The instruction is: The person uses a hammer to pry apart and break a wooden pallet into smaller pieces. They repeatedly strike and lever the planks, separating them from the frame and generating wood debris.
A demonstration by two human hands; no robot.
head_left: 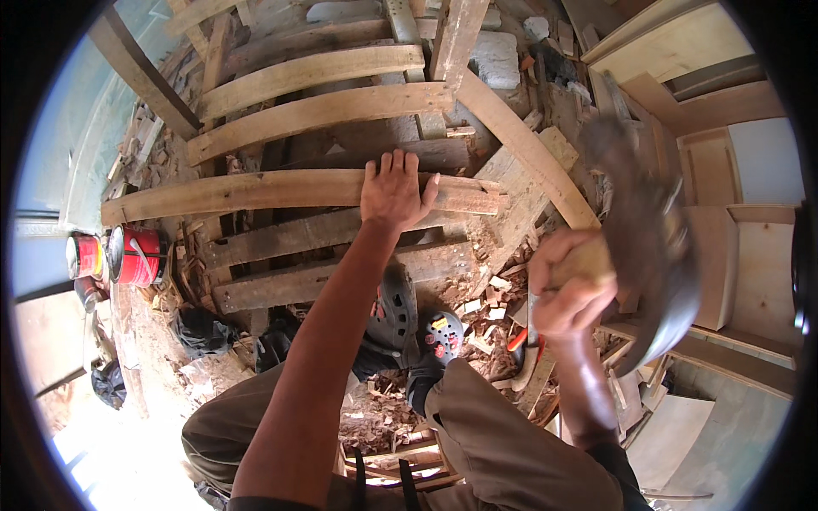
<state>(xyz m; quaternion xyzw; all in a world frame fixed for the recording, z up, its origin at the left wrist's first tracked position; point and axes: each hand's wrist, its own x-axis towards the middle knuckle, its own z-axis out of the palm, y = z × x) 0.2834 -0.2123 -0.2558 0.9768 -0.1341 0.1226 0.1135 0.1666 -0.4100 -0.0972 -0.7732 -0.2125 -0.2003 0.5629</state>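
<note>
A long, slightly bowed wooden plank (256, 192) lies crosswise in front of me, its right end rough and freshly cut. My left hand (394, 194) grips it near that end, fingers bent over the far edge and thumb out to the right. At the right, my right hand (571, 285) is closed around the handle of what looks like an adze, raised off the wood. The adze's dark head (652, 230) is smeared by motion, with a curved blade at its lower end. It is apart from the plank.
Several other slats (324, 115) lie across a timber frame beyond the plank. Wood chips (486, 319) cover the ground by my shoes (443, 336). Red paint cans (138, 255) stand at the left. An orange-and-black handled tool (521, 341) lies near my right forearm; plywood boxes (707, 255) line the right.
</note>
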